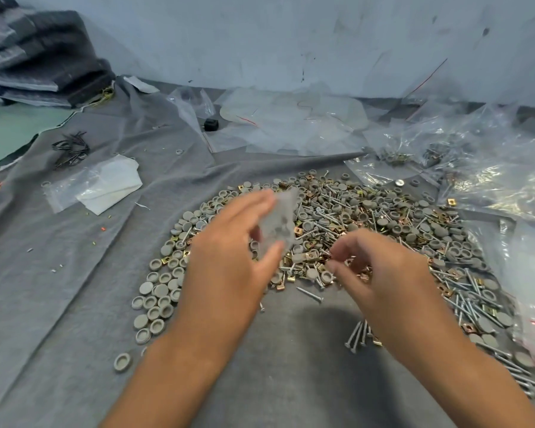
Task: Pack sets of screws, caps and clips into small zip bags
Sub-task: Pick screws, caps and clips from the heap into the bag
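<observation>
Over the near edge of the mixed pile of caps, screws and clips on grey cloth: left hand pinches a small zip bag, blurred, between thumb and fingers. Right hand just right of it, fingertips curled together on small clips. Filled bags far right.

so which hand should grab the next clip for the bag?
Right. The right hand hovers over the clips in the pile, fingers curled as if picking. The left hand already holds the small zip bag.
</observation>
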Demonstrator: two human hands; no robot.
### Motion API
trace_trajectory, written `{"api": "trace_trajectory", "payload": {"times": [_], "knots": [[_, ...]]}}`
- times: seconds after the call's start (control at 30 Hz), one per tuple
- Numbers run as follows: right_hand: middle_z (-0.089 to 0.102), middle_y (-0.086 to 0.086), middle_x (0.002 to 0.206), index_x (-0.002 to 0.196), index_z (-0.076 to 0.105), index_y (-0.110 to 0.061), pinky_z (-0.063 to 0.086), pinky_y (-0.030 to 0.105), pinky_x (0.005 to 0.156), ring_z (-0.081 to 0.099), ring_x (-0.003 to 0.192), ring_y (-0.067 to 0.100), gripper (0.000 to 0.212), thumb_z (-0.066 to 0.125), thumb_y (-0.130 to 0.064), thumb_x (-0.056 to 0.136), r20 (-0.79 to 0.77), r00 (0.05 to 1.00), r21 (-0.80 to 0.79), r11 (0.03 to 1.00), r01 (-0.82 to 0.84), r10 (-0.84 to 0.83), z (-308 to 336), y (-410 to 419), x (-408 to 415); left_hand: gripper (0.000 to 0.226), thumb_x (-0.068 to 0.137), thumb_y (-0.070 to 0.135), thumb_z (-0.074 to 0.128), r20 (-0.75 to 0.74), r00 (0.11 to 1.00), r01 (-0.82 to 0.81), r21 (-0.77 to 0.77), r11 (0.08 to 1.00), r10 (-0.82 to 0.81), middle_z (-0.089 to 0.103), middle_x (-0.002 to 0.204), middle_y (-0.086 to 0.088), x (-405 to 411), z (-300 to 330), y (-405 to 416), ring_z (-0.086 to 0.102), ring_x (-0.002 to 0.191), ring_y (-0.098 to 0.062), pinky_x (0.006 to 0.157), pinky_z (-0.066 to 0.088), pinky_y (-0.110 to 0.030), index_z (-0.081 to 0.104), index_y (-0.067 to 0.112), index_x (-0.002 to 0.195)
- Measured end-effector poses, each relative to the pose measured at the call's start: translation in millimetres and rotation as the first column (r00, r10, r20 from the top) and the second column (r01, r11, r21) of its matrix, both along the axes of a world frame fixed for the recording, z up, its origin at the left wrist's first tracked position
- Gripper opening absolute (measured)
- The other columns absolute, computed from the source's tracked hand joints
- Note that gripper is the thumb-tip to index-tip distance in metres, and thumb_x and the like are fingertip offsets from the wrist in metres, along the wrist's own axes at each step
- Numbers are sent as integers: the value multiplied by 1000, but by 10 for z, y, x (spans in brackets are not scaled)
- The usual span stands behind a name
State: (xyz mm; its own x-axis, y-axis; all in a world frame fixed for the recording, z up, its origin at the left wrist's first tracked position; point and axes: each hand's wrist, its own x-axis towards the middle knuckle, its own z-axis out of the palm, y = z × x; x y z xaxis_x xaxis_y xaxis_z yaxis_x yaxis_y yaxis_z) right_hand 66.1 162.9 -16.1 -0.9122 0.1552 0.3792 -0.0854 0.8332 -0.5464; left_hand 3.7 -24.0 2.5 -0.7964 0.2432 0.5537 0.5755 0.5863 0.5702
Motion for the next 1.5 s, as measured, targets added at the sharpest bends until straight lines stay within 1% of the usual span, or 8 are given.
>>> {"api": "trace_trajectory", "payload": {"times": [0.13,0.2,0.33,0.5,0.67,1.2,1.33,1.5], "knots": [[52,-25,96,101,54,-42,48,25,78,49,92,-2,19,68,-48,90,307,952,207,977,-61,-5,-238,-35,-43,53,83,7,79,-70,989,-120,100,988,127,66,131,1,-63,44,-82,53,115,12,109,40,-20,65,10,134],[54,-23,97,100,53,-40,44,26,74,45,97,5,13,64,-42,94,289,957,290,952,-96,9,-269,-99,-50,52,84,2,78,-58,992,-107,57,993,110,66,132,1,-74,17,-98,54,119,7,112,38,-21,65,9,134],[51,-22,93,106,45,-43,38,27,67,39,91,6,13,51,-33,100,288,957,336,933,-131,31,-284,-116,-5,51,85,6,79,-29,997,-71,-6,997,71,63,136,4,-86,-32,-103,60,125,-13,109,46,-44,65,11,134],[44,-25,108,116,56,-39,42,20,85,48,99,-1,25,40,-37,98,267,947,86,974,-210,180,-264,-277,11,53,84,15,81,-17,999,-42,-42,998,41,61,138,6,-91,-10,-124,56,128,-7,111,43,-32,65,12,134],[40,-21,106,106,52,-35,45,24,84,49,97,3,6,49,-34,101,237,937,-8,965,-262,257,-348,-587,19,55,83,15,82,-1,999,-46,-56,997,46,61,139,6,-93,-4,-125,57,127,-8,110,44,-31,64,11,134],[44,-7,105,109,46,-26,36,23,73,44,103,17,9,42,-24,102,245,967,299,944,-138,64,-413,-670,-1,57,81,11,82,15,999,-40,-54,998,40,61,137,8,-109,-3,-158,56,126,-5,111,39,-22,64,12,135],[47,-18,92,96,46,-33,38,17,77,46,91,3,8,51,-28,97,159,969,92,975,-203,187,-196,-434,33,59,80,12,84,21,1000,-19,-91,996,21,60,139,7,-107,-10,-141,55,128,-5,112,40,-26,64,12,135],[58,-16,80,91,56,-38,36,9,56,52,65,7,5,53,-37,94,-93,960,-217,935,-280,266,285,-224,87,63,77,11,86,0,999,37,-146,989,-37,60,139,5,-68,-42,-77,54,129,-9,114,39,-27,63,12,135]]}}
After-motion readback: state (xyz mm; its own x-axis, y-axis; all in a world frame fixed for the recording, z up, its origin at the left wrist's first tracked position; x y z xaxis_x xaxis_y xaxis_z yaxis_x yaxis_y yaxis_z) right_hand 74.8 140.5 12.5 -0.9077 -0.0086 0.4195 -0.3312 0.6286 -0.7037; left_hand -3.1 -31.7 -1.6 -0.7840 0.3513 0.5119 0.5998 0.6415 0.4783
